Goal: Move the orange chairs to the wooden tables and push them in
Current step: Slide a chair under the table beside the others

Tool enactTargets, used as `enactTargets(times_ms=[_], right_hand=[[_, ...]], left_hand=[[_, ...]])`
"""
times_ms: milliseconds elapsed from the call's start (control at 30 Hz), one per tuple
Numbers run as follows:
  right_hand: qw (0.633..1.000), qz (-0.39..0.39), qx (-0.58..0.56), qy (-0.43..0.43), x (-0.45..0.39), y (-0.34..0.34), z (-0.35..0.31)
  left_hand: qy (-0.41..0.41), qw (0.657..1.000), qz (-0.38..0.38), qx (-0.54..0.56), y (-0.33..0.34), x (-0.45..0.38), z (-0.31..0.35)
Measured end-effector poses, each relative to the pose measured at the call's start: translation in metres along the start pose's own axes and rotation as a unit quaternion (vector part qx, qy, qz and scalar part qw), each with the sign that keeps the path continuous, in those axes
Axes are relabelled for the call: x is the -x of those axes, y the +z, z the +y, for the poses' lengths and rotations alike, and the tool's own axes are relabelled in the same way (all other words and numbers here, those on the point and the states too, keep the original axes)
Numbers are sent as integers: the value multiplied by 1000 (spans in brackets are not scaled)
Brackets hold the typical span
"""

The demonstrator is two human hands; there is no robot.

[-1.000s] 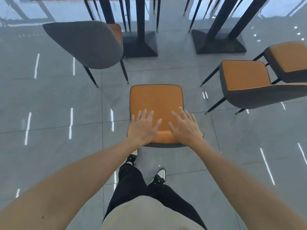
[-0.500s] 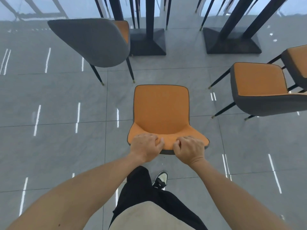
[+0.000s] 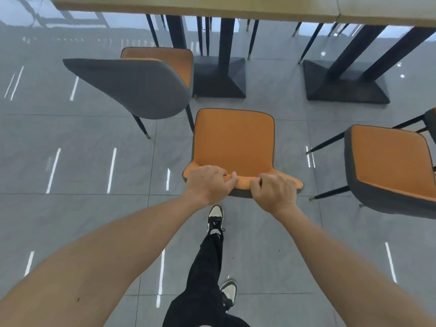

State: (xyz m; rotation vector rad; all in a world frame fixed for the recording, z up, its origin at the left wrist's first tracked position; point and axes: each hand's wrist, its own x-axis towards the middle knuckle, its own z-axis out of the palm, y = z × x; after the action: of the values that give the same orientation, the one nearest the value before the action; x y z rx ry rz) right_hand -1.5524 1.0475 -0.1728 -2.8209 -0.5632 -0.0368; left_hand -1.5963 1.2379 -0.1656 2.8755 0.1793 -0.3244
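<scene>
An orange chair (image 3: 234,140) with a grey shell stands right in front of me, its seat facing the wooden tables (image 3: 193,7) along the top edge. My left hand (image 3: 207,184) and my right hand (image 3: 273,191) both grip the top rim of its backrest, side by side. A second orange chair (image 3: 132,86) stands at the left, its grey back toward me and its seat partly under the table. A third orange chair (image 3: 391,161) stands to the right, turned sideways.
Two black pedestal table bases (image 3: 219,76) (image 3: 344,83) sit on the glossy grey tiles ahead. Thin black chair legs show beyond them. Part of another chair (image 3: 430,123) peeks in at the right edge. My feet (image 3: 215,218) are just behind the held chair.
My hands went from lying flat on the backrest to gripping its top rim. I have stepped forward with the chair, and the wooden tabletops have come into view.
</scene>
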Motion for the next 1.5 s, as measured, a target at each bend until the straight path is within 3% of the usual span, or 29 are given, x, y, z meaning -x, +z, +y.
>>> enactTargets(times_ms=[300, 600, 1300, 1500], right_hand=[[999, -37, 28, 5, -189, 5, 17], [995, -67, 73, -4, -313, 8, 39], [997, -40, 65, 10, -398, 19, 39], [985, -170, 6, -16, -408, 4, 49]], left_hand=[[-20, 1000, 4, 15, -53, -176, -26], [-28, 999, -3, 25, -84, -287, -32], [-32, 999, 33, -2, -95, -372, -56], [-33, 999, -3, -13, -98, -372, -50]])
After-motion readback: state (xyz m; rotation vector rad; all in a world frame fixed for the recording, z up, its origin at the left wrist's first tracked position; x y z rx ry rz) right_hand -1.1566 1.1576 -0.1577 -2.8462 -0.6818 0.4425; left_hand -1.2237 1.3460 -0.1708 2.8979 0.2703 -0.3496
